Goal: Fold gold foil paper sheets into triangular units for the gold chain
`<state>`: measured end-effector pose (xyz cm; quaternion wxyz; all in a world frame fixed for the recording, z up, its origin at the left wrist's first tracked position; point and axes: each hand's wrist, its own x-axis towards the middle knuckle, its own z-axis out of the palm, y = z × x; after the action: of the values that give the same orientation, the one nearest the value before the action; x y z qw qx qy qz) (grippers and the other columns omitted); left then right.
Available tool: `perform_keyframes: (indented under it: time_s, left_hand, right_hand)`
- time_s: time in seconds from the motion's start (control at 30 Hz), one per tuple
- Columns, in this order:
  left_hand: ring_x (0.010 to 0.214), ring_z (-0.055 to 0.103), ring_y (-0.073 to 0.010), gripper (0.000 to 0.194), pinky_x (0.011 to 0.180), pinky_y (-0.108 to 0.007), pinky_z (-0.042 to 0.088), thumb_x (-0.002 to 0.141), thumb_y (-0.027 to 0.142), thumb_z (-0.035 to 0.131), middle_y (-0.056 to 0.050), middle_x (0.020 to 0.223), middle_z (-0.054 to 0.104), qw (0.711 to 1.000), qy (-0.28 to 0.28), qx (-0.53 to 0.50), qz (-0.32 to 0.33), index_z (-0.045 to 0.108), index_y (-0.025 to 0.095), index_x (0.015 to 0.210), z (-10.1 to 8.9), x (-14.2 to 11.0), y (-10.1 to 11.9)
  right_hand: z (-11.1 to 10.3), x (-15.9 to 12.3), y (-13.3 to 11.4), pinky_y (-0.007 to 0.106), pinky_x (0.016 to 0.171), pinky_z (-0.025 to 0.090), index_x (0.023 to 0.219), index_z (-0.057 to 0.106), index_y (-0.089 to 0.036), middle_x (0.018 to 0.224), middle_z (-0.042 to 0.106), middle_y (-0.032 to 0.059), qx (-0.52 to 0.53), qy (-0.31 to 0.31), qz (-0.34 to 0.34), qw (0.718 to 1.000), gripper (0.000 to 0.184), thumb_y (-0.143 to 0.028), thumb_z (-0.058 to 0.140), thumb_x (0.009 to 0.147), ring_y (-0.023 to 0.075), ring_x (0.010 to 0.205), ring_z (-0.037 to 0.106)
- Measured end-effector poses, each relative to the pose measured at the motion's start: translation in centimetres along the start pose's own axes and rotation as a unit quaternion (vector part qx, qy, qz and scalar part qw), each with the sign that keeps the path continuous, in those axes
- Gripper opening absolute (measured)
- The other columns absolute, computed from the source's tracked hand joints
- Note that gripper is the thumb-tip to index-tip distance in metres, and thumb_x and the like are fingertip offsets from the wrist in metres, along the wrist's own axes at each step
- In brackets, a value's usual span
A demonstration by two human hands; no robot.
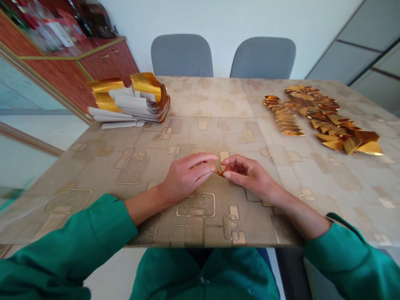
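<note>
1. Left hand: your left hand [186, 177] is closed loosely, with the fingers extended together toward the centre of the table. Its fingertips meet the small piece held between your hands.

2. Right hand: your right hand [250, 177] is partly curled, with the thumb and forefinger drawn in toward the same piece. It is grasping, not released.

3. Item in hand: a small folded gold foil piece [219, 173] sits between your fingertips, above the middle of the table and mostly hidden by your fingers. Its exact shape cannot be confirmed.

4. Work surface: your forearms reach over a patterned table cover [200, 104], and your green sleeves [68, 246] extend past its near edge.

5. Far left of table: a curled stack of gold-and-white paper strips [131, 102] lies well apart from your hands.

6. Far right of table: a spread heap of folded gold pieces [331, 118] lies with a narrower row of gold pieces [281, 114] just beside it.

7. Surroundings: two grey chairs [181, 56] stand beyond the far edge, and a reddish wooden cabinet [106, 62] stands beyond the far left corner.
</note>
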<state>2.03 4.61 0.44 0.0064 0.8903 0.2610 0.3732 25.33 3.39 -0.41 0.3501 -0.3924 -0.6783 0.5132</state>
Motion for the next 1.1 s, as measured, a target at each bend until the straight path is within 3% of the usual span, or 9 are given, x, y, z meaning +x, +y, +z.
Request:
perform_keyframes:
  time_s: [0.13, 0.27, 0.37, 0.43, 0.53, 0.7, 0.9, 1.1]
  left_hand:
    - [0.090, 0.069, -0.0129, 0.008, 0.081, -0.024, 0.057, 0.095, 0.014, 0.060, -0.006, 0.105, 0.073, 0.999, 0.029, 0.007, 0.022, 0.067, 0.017, 0.093, 0.3, -0.1, -0.2]
    - [0.100, 0.066, -0.0160, 0.007, 0.090, -0.031, 0.056, 0.093, 0.012, 0.062, -0.008, 0.112, 0.069, 0.998, 0.030, -0.042, 0.024, 0.065, 0.018, 0.094, 0.4, 0.0, -0.2]
    - [0.109, 0.064, -0.0190, 0.009, 0.092, -0.034, 0.056, 0.089, 0.013, 0.065, -0.010, 0.119, 0.065, 0.984, -0.016, -0.167, -0.062, 0.062, 0.018, 0.096, 0.4, 0.2, -0.1]
    - [0.105, 0.066, -0.0185, 0.012, 0.087, -0.033, 0.059, 0.088, 0.013, 0.061, -0.010, 0.119, 0.064, 0.951, -0.044, -0.277, -0.129, 0.061, 0.018, 0.099, 0.3, 0.2, -0.1]
    - [0.088, 0.069, -0.0137, 0.013, 0.080, -0.027, 0.059, 0.089, 0.013, 0.058, -0.006, 0.104, 0.068, 0.905, -0.055, -0.369, -0.207, 0.061, 0.018, 0.102, 0.3, 0.2, 0.0]
    - [0.078, 0.069, -0.0094, 0.024, 0.075, -0.020, 0.056, 0.082, 0.011, 0.068, 0.001, 0.088, 0.068, 0.898, -0.032, -0.365, -0.244, 0.059, 0.018, 0.103, 0.6, 0.1, 0.0]
    - [0.071, 0.067, -0.0080, 0.017, 0.067, -0.017, 0.053, 0.081, 0.009, 0.067, 0.003, 0.081, 0.066, 0.922, -0.028, -0.308, -0.231, 0.060, 0.018, 0.094, 0.6, 0.1, 0.1]
    - [0.067, 0.066, -0.0095, 0.011, 0.064, -0.019, 0.053, 0.082, 0.012, 0.064, 0.003, 0.076, 0.064, 0.923, -0.031, -0.297, -0.244, 0.057, 0.017, 0.088, 0.8, 0.1, 0.2]
  right_hand:
    - [0.3, -0.1, -0.5, 0.025, 0.060, 0.039, 0.106, 0.060, -0.017, 0.085, 0.060, 0.0003, 0.008, -0.025, 0.030, 0.999, 0.033, -0.047, 0.061, 0.092, 0.0112, 0.069, 0.050]
    - [0.4, -0.2, -1.0, 0.025, 0.063, 0.039, 0.101, 0.061, -0.018, 0.085, 0.060, 0.0002, 0.059, -0.037, 0.038, 0.997, 0.029, -0.043, 0.067, 0.089, 0.0116, 0.072, 0.052]
    - [0.3, -0.2, -1.1, 0.024, 0.057, 0.035, 0.101, 0.060, -0.019, 0.078, 0.057, -0.0022, 0.089, -0.019, 0.034, 0.995, 0.025, -0.039, 0.068, 0.089, 0.0097, 0.066, 0.048]
    - [0.3, -0.2, -1.1, 0.024, 0.054, 0.032, 0.099, 0.060, -0.019, 0.070, 0.049, -0.0055, 0.098, 0.000, 0.022, 0.995, 0.023, -0.038, 0.068, 0.089, 0.0084, 0.060, 0.043]
    - [0.3, -0.2, -1.2, 0.023, 0.051, 0.031, 0.096, 0.060, -0.020, 0.064, 0.042, -0.0081, 0.097, 0.022, 0.006, 0.995, 0.020, -0.037, 0.068, 0.089, 0.0073, 0.055, 0.041]
    - [0.6, -0.2, -1.4, 0.023, 0.052, 0.034, 0.096, 0.060, -0.019, 0.065, 0.045, -0.0074, 0.060, 0.037, -0.011, 0.997, 0.016, -0.033, 0.066, 0.090, 0.0070, 0.056, 0.045]
    - [0.9, -0.3, -1.2, 0.024, 0.055, 0.037, 0.092, 0.059, -0.020, 0.069, 0.048, -0.0055, -0.029, 0.053, -0.043, 0.997, 0.008, -0.027, 0.061, 0.093, 0.0078, 0.059, 0.046]
    - [0.9, -0.4, -1.3, 0.025, 0.063, 0.040, 0.092, 0.058, -0.021, 0.080, 0.052, -0.0021, -0.132, 0.060, -0.099, 0.984, 0.003, -0.017, 0.058, 0.092, 0.0099, 0.070, 0.052]
